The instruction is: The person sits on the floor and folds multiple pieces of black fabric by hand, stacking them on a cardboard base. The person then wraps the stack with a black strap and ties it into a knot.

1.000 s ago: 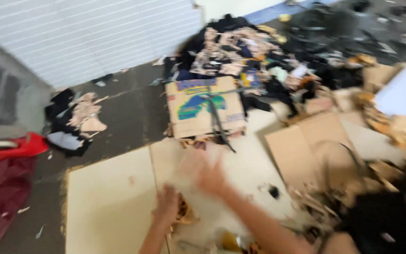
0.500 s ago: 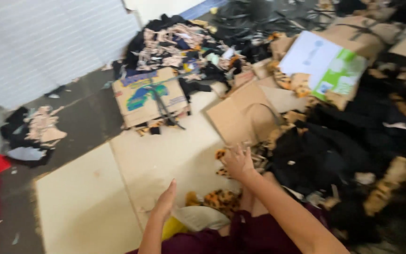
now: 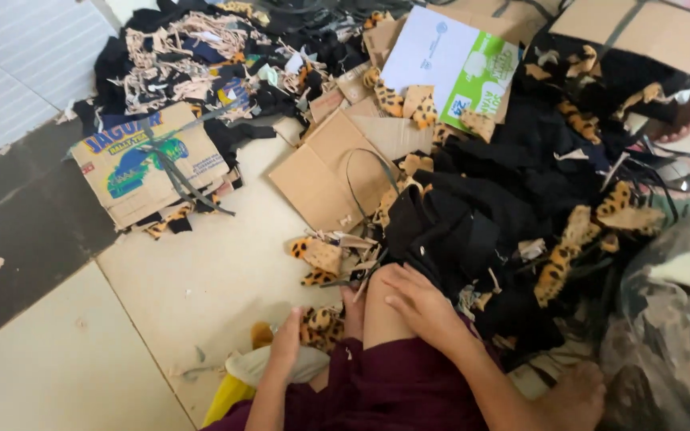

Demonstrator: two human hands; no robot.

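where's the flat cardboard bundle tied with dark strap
In the head view, the flat printed cardboard bundle tied with a dark strap lies on the floor at upper left, just below the heap of black and tan fabric scraps and left of the plain brown cardboard sheet.

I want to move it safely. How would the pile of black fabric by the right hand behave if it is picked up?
The black fabric pile lies in soft folds, so it probably flops and sags. Loose leopard-print scraps resting on it would likely slide off. It seems light for its bulk.
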